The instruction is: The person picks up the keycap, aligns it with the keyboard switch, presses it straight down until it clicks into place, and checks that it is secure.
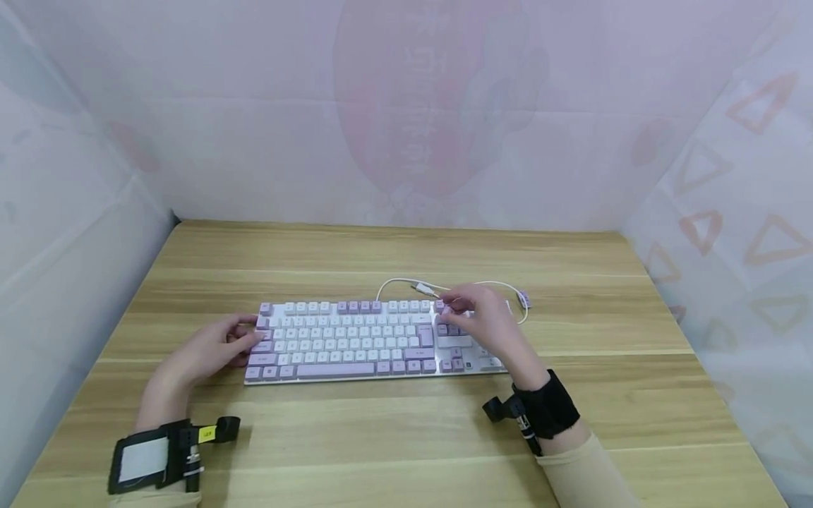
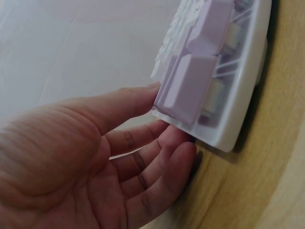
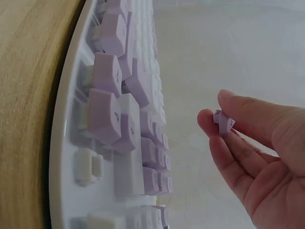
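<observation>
A white and lilac keyboard (image 1: pixel 356 346) lies on the wooden table. At its left end, my left hand (image 1: pixel 206 347) grips the edge; the thumb rests against a lilac key (image 2: pixel 188 88) while the other fingers curl below the rim. Over the keyboard's upper right part, my right hand (image 1: pixel 485 321) pinches a small lilac keycap (image 3: pixel 224 122) between thumb and fingertips. The right wrist view shows that keycap raised apart from the key rows. Near the keyboard's front right, a bare switch (image 3: pixel 89 165) has no cap on it.
Behind the keyboard a white cable (image 1: pixel 498 283) loops across the wooden table (image 1: pixel 406 437), with a USB plug (image 1: pixel 423 288) at one end. A small purple piece (image 1: pixel 524 299) sits on the cable's right bend. Pale printed sheets (image 1: pixel 254 141) hang around the back and sides.
</observation>
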A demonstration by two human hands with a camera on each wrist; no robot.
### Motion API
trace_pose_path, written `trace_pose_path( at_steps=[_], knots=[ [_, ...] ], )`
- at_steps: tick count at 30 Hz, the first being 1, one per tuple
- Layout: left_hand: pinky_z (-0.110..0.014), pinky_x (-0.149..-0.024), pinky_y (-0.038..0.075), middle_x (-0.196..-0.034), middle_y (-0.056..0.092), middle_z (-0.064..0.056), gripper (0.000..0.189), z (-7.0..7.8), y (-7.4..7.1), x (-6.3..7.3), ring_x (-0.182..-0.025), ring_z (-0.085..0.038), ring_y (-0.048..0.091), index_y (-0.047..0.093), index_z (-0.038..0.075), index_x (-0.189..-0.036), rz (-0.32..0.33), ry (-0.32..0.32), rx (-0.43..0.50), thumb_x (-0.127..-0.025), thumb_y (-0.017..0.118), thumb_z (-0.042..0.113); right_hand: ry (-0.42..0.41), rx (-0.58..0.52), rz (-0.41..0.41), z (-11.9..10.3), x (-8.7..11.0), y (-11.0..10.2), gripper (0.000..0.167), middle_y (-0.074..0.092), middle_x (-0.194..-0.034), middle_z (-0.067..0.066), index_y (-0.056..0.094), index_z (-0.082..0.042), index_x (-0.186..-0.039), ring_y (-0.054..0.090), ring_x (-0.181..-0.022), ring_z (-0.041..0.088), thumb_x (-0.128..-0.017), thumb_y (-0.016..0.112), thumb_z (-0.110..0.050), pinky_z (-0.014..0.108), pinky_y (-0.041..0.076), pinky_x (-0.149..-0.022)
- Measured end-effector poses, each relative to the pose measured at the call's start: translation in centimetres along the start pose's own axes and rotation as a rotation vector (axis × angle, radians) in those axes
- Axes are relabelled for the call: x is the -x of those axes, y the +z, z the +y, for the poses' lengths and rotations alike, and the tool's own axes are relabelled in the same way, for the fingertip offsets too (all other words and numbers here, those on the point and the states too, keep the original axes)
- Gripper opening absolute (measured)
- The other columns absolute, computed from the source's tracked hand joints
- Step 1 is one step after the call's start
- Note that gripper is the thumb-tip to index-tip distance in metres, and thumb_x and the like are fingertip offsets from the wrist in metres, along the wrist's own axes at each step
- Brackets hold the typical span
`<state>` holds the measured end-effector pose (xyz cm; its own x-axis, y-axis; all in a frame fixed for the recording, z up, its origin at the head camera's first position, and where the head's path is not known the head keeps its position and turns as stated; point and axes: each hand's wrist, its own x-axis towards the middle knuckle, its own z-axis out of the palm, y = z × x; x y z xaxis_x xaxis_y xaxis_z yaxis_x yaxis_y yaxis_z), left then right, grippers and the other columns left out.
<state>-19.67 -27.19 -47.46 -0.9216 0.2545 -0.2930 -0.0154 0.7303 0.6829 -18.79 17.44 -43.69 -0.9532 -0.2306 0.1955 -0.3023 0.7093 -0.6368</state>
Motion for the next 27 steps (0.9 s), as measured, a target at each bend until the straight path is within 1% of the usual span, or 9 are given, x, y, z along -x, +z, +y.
trace_pose_path(
  at_steps=[3, 5, 8, 10, 13, 16, 18, 23, 27],
  knots=[
    [-0.026, -0.075, 0.058, -0.12, 0.061, -0.024, 0.06, 0.0, 0.0, 0.1, -0.098, -0.023, 0.062, 0.04, -0.004, -0.146, 0.003, 0.001, 0.007, -0.103, 0.056, 0.034, 0.023, 0.014, 0.026, 0.2, 0.5, -0.2, 0.026, 0.073, -0.117, 0.007, 0.076, -0.006, -0.108, 0.072, -0.098, 0.02, -0.084, 0.08, -0.016, 0.035, 0.059, -0.087],
    [-0.026, -0.074, 0.058, -0.12, 0.061, -0.024, 0.06, 0.1, 0.0, 0.2, -0.098, -0.023, 0.062, 0.04, -0.005, -0.146, 0.005, 0.0, 0.009, -0.103, 0.056, 0.034, 0.019, -0.011, 0.041, 0.4, 0.7, -0.3, 0.024, 0.071, -0.121, 0.009, 0.076, -0.004, -0.107, 0.071, -0.104, 0.023, -0.085, 0.079, -0.013, 0.032, 0.059, -0.087],
    [-0.027, -0.075, 0.057, -0.12, 0.061, -0.023, 0.06, 0.1, -0.1, 0.3, -0.097, -0.023, 0.062, 0.041, -0.004, -0.146, 0.008, -0.008, 0.006, -0.102, 0.056, 0.034, -0.011, -0.043, 0.056, 0.6, 1.0, -0.5, 0.022, 0.072, -0.117, 0.01, 0.074, -0.003, -0.107, 0.07, -0.104, 0.024, -0.087, 0.077, -0.011, 0.032, 0.059, -0.088],
    [-0.028, -0.076, 0.057, -0.119, 0.061, -0.023, 0.06, 0.2, 0.0, 0.3, -0.097, -0.023, 0.061, 0.041, -0.003, -0.146, 0.011, -0.017, -0.003, -0.102, 0.056, 0.035, -0.053, -0.045, 0.031, 0.8, 1.4, -0.7, 0.022, 0.073, -0.112, 0.008, 0.074, -0.005, -0.109, 0.071, -0.099, 0.021, -0.088, 0.075, -0.01, 0.032, 0.059, -0.087],
    [-0.03, -0.077, 0.056, -0.119, 0.061, -0.022, 0.062, 0.3, 0.0, 0.1, -0.097, -0.023, 0.061, 0.041, -0.002, -0.146, 0.016, -0.022, -0.023, -0.102, 0.057, 0.038, -0.144, -0.018, -0.048, 1.2, 2.0, -1.2, 0.02, 0.074, -0.107, 0.004, 0.076, -0.008, -0.106, 0.071, -0.093, 0.017, -0.087, 0.076, -0.008, 0.032, 0.058, -0.083],
    [-0.031, -0.077, 0.056, -0.119, 0.061, -0.022, 0.061, 0.4, 0.0, 0.1, -0.097, -0.024, 0.06, 0.042, -0.002, -0.146, 0.019, -0.02, -0.026, -0.102, 0.057, 0.037, -0.213, 0.002, -0.14, 1.7, 2.6, -1.7, 0.018, 0.074, -0.108, 0.003, 0.079, -0.01, -0.102, 0.07, -0.097, 0.019, -0.085, 0.077, -0.005, 0.03, 0.057, -0.084],
    [-0.031, -0.077, 0.056, -0.118, 0.062, -0.022, 0.06, 0.4, 0.0, 0.1, -0.096, -0.023, 0.061, 0.043, -0.003, -0.145, 0.019, -0.015, -0.022, -0.102, 0.057, 0.036, -0.216, 0.018, -0.187, 2.0, 2.8, -2.0, 0.017, 0.073, -0.108, 0.003, 0.08, -0.011, -0.1, 0.068, -0.101, 0.02, -0.085, 0.077, -0.005, 0.03, 0.055, -0.085],
    [-0.029, -0.076, 0.057, -0.119, 0.062, -0.022, 0.058, 0.4, 0.0, 0.1, -0.096, -0.022, 0.062, 0.043, -0.003, -0.145, 0.017, -0.009, -0.011, -0.102, 0.057, 0.034, -0.199, 0.031, -0.259, 2.7, 3.1, -2.5, 0.016, 0.073, -0.107, 0.002, 0.08, -0.01, -0.101, 0.067, -0.101, 0.019, -0.086, 0.076, -0.006, 0.03, 0.055, -0.087],
    [-0.028, -0.076, 0.057, -0.119, 0.062, -0.023, 0.059, 0.3, 0.0, 0.1, -0.097, -0.022, 0.062, 0.042, -0.003, -0.145, 0.017, -0.011, -0.005, -0.102, 0.057, 0.034, -0.242, 0.064, -0.292, 3.1, 3.4, -2.7, 0.015, 0.073, -0.105, 0.002, 0.08, -0.01, -0.099, 0.067, -0.099, 0.018, -0.087, 0.074, -0.003, 0.03, 0.056, -0.086]
  ],
)
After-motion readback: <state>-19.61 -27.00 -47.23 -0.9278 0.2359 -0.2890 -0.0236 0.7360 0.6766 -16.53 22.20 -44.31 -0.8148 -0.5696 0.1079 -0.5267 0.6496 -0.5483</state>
